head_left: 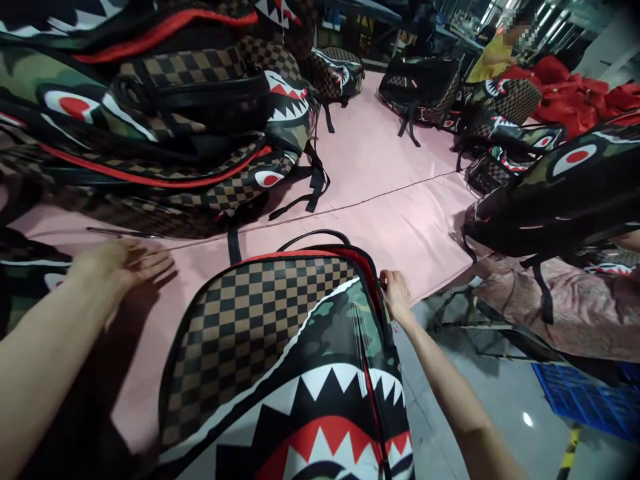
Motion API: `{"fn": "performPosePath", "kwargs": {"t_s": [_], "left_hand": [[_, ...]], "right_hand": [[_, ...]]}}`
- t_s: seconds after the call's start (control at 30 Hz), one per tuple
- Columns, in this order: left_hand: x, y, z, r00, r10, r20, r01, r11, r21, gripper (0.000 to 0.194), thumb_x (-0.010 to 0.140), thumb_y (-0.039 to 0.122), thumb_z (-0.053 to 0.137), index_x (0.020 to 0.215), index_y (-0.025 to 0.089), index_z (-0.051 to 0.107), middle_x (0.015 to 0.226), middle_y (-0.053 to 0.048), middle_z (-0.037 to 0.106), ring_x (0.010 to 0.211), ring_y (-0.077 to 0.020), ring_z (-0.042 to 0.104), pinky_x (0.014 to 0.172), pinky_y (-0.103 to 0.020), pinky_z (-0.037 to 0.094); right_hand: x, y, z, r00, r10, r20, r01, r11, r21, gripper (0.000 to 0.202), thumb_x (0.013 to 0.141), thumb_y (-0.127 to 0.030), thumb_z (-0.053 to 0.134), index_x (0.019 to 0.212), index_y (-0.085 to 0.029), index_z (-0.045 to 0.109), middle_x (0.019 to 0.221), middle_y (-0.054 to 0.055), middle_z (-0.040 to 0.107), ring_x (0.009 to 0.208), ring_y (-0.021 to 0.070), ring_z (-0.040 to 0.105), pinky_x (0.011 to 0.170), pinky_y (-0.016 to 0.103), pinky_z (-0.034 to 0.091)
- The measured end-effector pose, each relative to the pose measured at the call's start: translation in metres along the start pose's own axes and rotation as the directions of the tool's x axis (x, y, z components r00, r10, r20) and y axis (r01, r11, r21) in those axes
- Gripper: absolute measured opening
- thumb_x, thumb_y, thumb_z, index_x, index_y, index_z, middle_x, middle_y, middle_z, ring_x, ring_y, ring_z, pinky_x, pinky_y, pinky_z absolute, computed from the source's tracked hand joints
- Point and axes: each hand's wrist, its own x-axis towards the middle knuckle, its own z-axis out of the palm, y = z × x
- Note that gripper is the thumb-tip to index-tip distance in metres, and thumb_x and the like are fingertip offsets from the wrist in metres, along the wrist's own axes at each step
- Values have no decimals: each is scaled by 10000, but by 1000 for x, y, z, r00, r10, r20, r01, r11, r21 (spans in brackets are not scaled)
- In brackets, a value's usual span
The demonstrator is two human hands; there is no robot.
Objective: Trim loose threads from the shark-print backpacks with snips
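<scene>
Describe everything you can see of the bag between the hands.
The bag has brown and black checks, a jagged white stripe, camouflage and a toothed red mouth. It looks smooth and coated, with black edging, plus red trim and a black loop at the top. It is at the near side of the pink cloth, bottom out of frame. The right hand is at its upper right edge, grip unclear.

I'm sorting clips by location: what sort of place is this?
Probably a bag workshop or factory: many similar backpacks with shark-mouth prints crowd the scene, several on a pink-covered table, with a heap of red material in the background.
</scene>
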Motion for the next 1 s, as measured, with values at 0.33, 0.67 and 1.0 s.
{"fn": "performPosePath", "kwargs": {"t_s": [0.33, 0.67, 1.0], "left_hand": [[-166, 33, 44, 773, 633, 38, -565, 661, 493, 234, 887, 271, 432, 1038, 233, 606, 1086, -2, 637, 1128, -229, 507, 1012, -427, 342], [-390, -26, 183, 242, 892, 381, -969, 244, 44, 252, 876, 147, 442, 1052, 184, 619, 1173, -24, 627, 1149, -175, 521, 1014, -328, 401], [-393, -67, 202, 155, 856, 494, -961, 247, -126, 232, 907, 219, 458, 1061, 226, 631, 1148, 8, 652, 1198, -125, 494, 1029, -265, 396]], "right_hand": [[3, 8, -20, 977, 128, 172, -178, 932, 316, 167, 861, -282, 457, 772, -163, 533, 759, 68, 583, 778, 181, 544, 699, 279, 399], [-237, 21, -92, 971, -112, 212, -50, 771, 635, 292, 765, -291, 611, 1037, -217, 536, 797, -2, 531, 688, 126, 506, 608, 228, 400], [-153, -57, -71, 920, -391, -26, 378, 869, 320, 204, 854, -194, 494, 766, -183, 678, 731, 19, 573, 659, 118, 535, 589, 218, 365]]}}
